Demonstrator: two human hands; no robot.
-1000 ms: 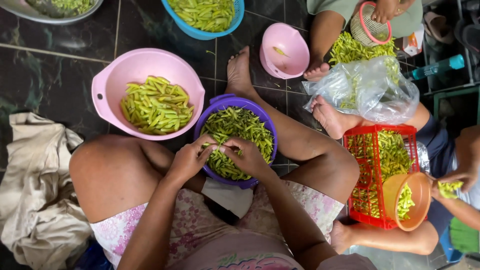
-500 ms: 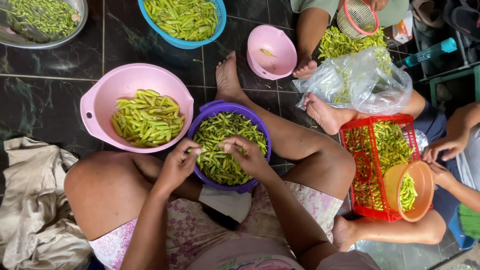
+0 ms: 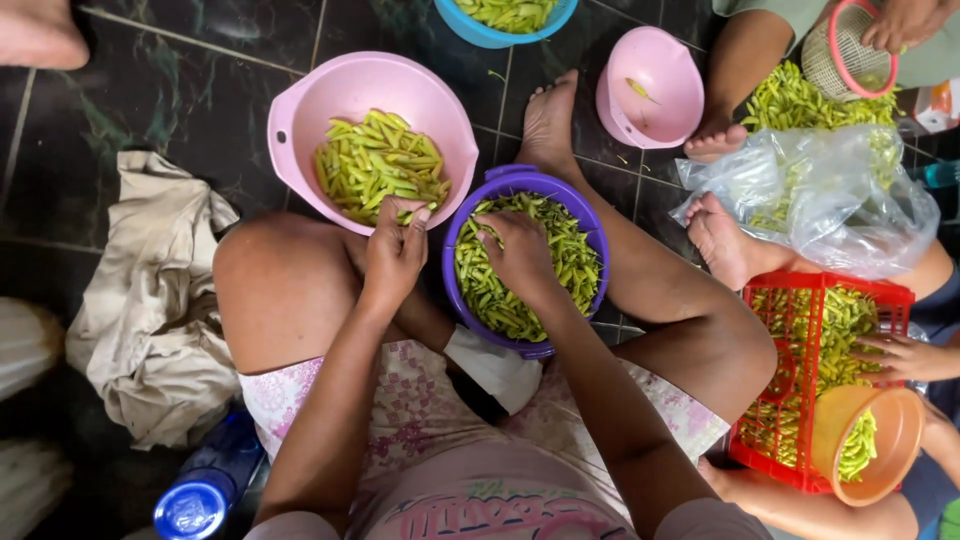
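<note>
Green chillies fill the purple bowl that sits on the dark tiled floor between the seated person's folded legs, directly under the right hand. Just to its left, touching or nearly touching it, stands the large pink bowl with a heap of paler chillies, and the left hand hangs over that bowl's near rim. Room is tight: the left knee presses close to the pink bowl, the right leg runs along the purple bowl's far side, and a small pink bowl and a blue bowl stand beyond. A crumpled beige cloth lies to the left, and another person's red crate of chillies stands to the right. The left hand is curled, fingertips pinched on a chilli at the edge of the paler heap. The right hand is loosely cupped, its fingers dipping into the purple bowl's chillies; whether it grips one cannot be told.
</note>
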